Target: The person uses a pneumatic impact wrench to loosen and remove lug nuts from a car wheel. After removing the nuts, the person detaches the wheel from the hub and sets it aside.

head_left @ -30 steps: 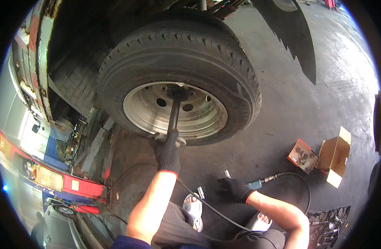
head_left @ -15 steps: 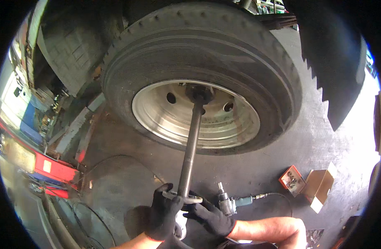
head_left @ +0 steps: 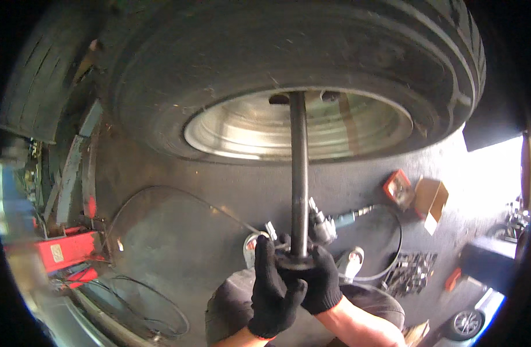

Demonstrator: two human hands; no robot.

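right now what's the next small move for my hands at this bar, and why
Perhaps curl the left hand snugly around the near end of the bar: its fingers look straight rather than wrapped, with the right hand opposite and the bar reaching into the wheel.

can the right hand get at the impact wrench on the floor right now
Probably, once off the steel bar: the right hand is at its near end, and the impact wrench shows just right of the bar, apparently uncovered.
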